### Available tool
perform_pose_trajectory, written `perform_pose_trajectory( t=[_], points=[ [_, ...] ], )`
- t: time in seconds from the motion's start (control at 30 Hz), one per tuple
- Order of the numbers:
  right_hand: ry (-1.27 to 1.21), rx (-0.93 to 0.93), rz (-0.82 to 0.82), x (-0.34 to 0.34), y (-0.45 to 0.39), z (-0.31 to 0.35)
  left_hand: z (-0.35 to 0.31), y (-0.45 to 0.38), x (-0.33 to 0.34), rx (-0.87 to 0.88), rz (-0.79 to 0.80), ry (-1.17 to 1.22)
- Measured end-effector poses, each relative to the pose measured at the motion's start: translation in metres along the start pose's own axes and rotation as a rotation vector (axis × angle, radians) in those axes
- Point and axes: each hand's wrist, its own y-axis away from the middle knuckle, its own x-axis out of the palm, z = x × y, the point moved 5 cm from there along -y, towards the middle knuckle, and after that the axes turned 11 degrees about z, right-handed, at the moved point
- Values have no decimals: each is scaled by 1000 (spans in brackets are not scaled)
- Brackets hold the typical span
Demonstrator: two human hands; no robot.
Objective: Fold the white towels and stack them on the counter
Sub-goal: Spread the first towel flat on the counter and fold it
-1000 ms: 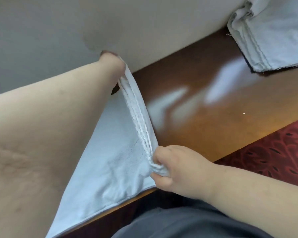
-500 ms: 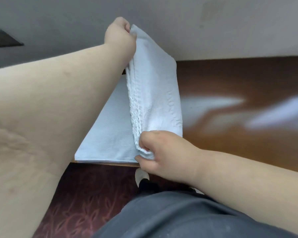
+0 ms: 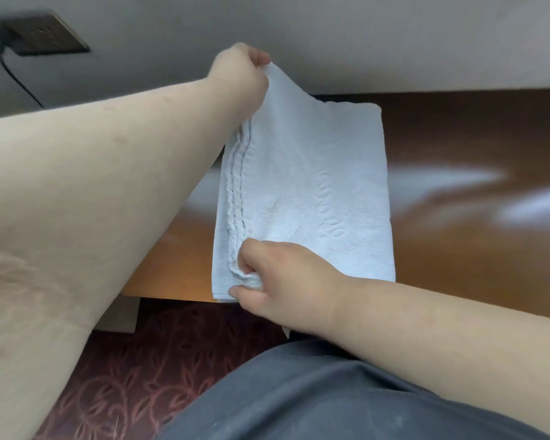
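A white towel (image 3: 311, 192), folded into a long rectangle, lies on the glossy brown counter (image 3: 458, 249) with its layered edges along the left side. My left hand (image 3: 240, 69) pinches the far left corner and lifts it a little off the counter near the wall. My right hand (image 3: 277, 277) grips the near left corner at the counter's front edge. The towel's right part lies flat.
A grey wall (image 3: 362, 42) runs behind the counter, with a dark socket plate (image 3: 45, 34) and a cable at the upper left. Below the counter's front edge is dark red patterned carpet (image 3: 159, 360). My grey trousers (image 3: 315, 398) fill the bottom.
The folded half has come over to the right and now lies flatter and wider on the counter. Both hands keep their corners. The view has swung left, so the stack of folded towels is out of sight.
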Motion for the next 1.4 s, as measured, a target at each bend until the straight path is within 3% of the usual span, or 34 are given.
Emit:
perform_pose_trajectory(
  t=[0.13, 0.27, 0.33, 0.43, 0.47, 0.53, 0.6, 0.67, 0.8, 1.07, 1.4],
  points=[
    [-71, 185, 107, 31, -45, -17, 52, -19, 7, -53, 131, -232],
    [-172, 384, 317, 51, -78, -43, 96, -27, 22, -194, 236, -263],
    [-229, 405, 418, 58, -82, -48, 103, -17, 36, -135, 268, -280],
    [-305, 389, 529, 52, -77, -48, 99, 15, 67, 94, 285, -341],
    [-324, 393, 495, 41, -75, -53, 102, 26, 76, 125, 289, -311],
    [-264, 438, 277, 3, -72, -73, 111, 45, 93, 69, 323, -209],
    [0, 488, 20, -46, -69, -102, 122, 64, 106, -32, 378, -151],
    [248, 496, -97, -85, -66, -131, 125, 84, 120, -60, 438, -217],
    [486, 571, 137, -107, -58, -179, 112, 119, 149, -91, 551, -451],
    [366, 782, 44, -103, -27, -197, 74, 114, 159, -105, 655, -731],
    [364, 1160, 116, -80, 70, -200, 39, 73, 193, 159, 670, -1043]
  ],
)
